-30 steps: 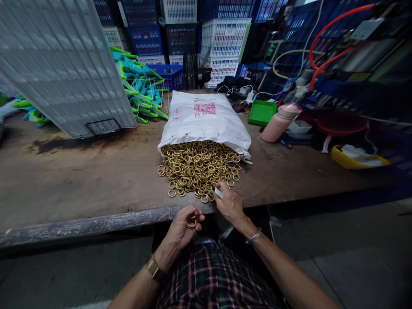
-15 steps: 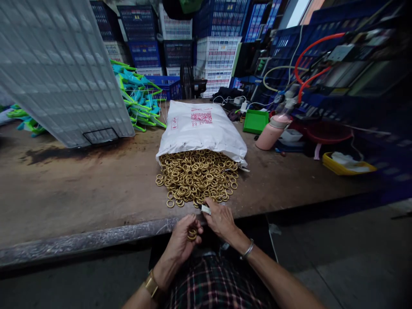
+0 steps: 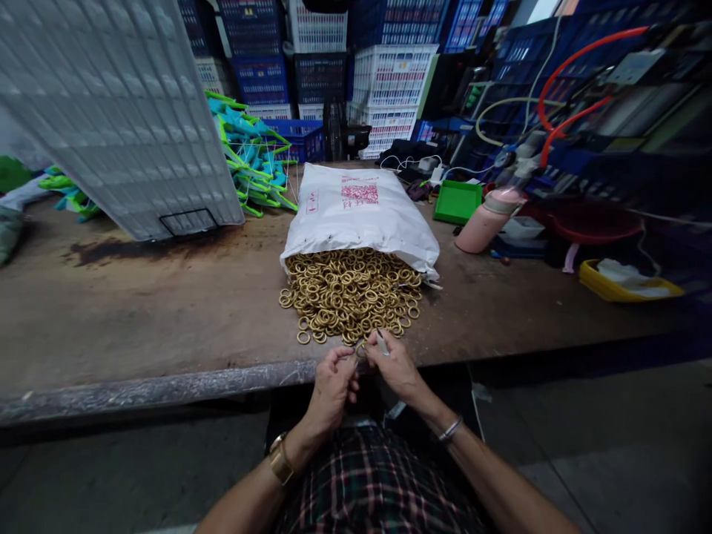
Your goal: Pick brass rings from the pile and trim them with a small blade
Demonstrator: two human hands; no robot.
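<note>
A heap of gold-coloured metal rings [image 3: 350, 293] spills from a white sack [image 3: 361, 215] with red print onto the table. At the heap's front edge, my left hand [image 3: 334, 382] is closed, thumb and finger pinching one gold-coloured ring [image 3: 360, 348]; its palm is turned from view. My right hand [image 3: 397, 371] is closed on a small white-handled tool [image 3: 382, 343] with a dark tip, whose kind I cannot make out. Its fingertips meet the right side of the same ring.
A ribbed translucent panel [image 3: 139, 133] stands on the table [image 3: 167, 311] at left, beside green and blue plastic pieces [image 3: 253, 159]. To the right are a green tray [image 3: 457, 202], a pink bottle [image 3: 486, 222] and a yellow tray [image 3: 628, 285]. Stacked crates [image 3: 394, 78] fill the back.
My left hand has risen to meet the right; the rings seen in its curled fingers are hidden now, and one ring sits between both hands' fingertips. The view has shifted slightly.
</note>
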